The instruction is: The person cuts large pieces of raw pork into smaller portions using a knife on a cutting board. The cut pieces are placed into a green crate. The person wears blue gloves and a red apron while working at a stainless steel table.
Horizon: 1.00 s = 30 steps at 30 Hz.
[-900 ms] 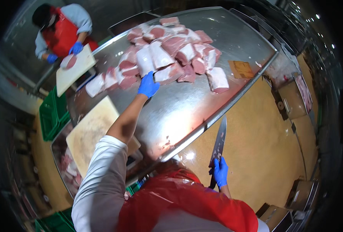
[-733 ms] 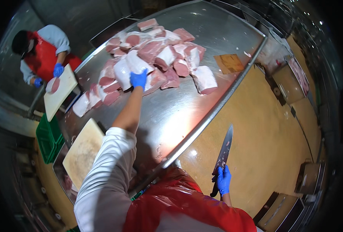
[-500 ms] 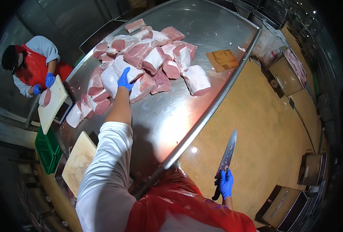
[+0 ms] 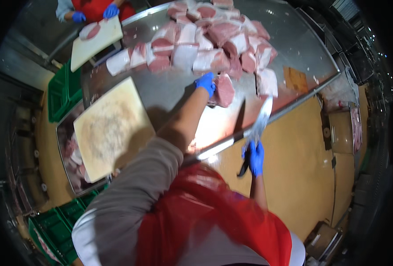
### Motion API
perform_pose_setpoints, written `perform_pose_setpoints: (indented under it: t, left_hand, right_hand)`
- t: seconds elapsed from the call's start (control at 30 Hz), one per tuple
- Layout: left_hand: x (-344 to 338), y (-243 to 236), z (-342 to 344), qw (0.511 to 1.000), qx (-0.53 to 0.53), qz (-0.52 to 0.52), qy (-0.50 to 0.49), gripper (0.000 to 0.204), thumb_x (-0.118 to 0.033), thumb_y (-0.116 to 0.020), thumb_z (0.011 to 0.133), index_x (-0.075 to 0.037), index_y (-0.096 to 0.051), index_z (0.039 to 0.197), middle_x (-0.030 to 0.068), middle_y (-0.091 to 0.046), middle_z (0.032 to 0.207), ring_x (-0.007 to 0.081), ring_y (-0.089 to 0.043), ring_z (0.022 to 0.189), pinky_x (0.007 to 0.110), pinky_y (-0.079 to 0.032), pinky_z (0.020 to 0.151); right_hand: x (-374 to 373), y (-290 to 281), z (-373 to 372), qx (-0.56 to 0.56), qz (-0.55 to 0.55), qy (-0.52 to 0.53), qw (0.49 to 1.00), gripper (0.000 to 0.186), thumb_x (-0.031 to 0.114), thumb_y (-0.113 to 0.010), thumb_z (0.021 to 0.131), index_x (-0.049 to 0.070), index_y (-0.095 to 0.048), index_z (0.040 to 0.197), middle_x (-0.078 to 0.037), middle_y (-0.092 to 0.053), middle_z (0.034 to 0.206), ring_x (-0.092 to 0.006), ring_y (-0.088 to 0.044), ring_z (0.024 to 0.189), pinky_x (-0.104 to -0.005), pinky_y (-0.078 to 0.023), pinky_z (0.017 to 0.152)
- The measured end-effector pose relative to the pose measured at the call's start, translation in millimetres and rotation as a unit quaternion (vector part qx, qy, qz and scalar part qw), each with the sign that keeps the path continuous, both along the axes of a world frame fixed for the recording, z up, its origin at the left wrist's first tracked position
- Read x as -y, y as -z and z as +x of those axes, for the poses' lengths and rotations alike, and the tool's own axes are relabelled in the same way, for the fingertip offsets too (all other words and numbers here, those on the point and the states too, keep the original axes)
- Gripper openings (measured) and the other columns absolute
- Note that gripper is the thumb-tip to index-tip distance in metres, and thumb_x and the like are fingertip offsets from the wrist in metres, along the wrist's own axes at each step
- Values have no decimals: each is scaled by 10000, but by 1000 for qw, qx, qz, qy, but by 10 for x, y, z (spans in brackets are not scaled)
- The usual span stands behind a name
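Meat chunk (image 4: 225, 91) moved off pile (image 4: 223, 33) — left hand (image 4: 205, 84) grasps it, right hand (image 4: 256, 158) grips knife (image 4: 262, 119) — cutting board (image 4: 110, 126) nearby

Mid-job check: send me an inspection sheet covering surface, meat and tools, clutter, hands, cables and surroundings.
Surface: metal table, shiny, reddish tint toward its near edge.
Meat and tools: pink-and-white meat pieces heaped at the far side; stained cutting board at left.
Clutter: flat brown sheet near the table's right edge.
Hands: gloved left hand grips a separate meat chunk; gloved right hand holds a knife, blade pointing away.
Cables: none identifiable for certain.
Surroundings: co-worker at upper left; green crates at left.
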State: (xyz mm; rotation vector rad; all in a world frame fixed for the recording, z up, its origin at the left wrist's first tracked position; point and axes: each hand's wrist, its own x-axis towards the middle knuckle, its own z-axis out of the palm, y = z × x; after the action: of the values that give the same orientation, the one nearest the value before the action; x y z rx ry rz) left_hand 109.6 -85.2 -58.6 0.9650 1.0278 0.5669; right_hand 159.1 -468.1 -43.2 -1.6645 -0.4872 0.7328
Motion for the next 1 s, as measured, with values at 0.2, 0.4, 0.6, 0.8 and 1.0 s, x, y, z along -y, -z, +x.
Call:
perform_pose_setpoints:
  t: [0.2,0.4,0.6,0.8,1.0]
  left_hand:
    - [92,-124,-702,649,-541,412,341,365,-201,-633,844,-60,-673,1178,204,-700,1138,344,-680,922,414,-543,748]
    - [773,-116,-1035,810,-490,223,234,1015,-625,-777,693,-64,-423,1461,320,-461,1430,455,-513,1301,517,-469,1041]
    - [1350,-111,-1326,774,-518,135,338,976,-743,-640,766,-27,-505,1414,224,-461,1493,448,-504,1321,513,-418,1094]
    - [1516,73,-1721,774,-558,208,216,761,-700,-505,880,-70,-626,1292,217,-571,1366,453,-570,1221,569,-456,1026]
    - [1555,309,-2010,905,-369,92,193,806,-745,-512,870,-1,-679,1131,207,-716,1018,323,-697,972,443,-545,854]
  right_hand:
    - [-683,-226,-224,-84,87,-13,993,161,178,-506,1056,39,-531,1134,-78,-617,802,-166,-606,628,-303,-509,558]
    - [-792,122,-577,-287,103,-102,947,260,232,-496,1054,46,-531,1232,-120,-657,1020,-278,-688,854,-487,-630,748]
    - [-706,192,-1092,-388,147,-81,906,305,215,-522,1048,44,-518,1301,-93,-653,991,-227,-676,789,-402,-627,677]
    - [-636,325,-1095,-375,121,-76,916,273,279,-490,1061,59,-550,1211,-120,-654,1059,-295,-688,967,-488,-617,833]
    - [-694,754,-1272,-454,138,-96,875,175,187,-594,990,66,-618,1114,-84,-665,972,-193,-644,849,-347,-572,812]
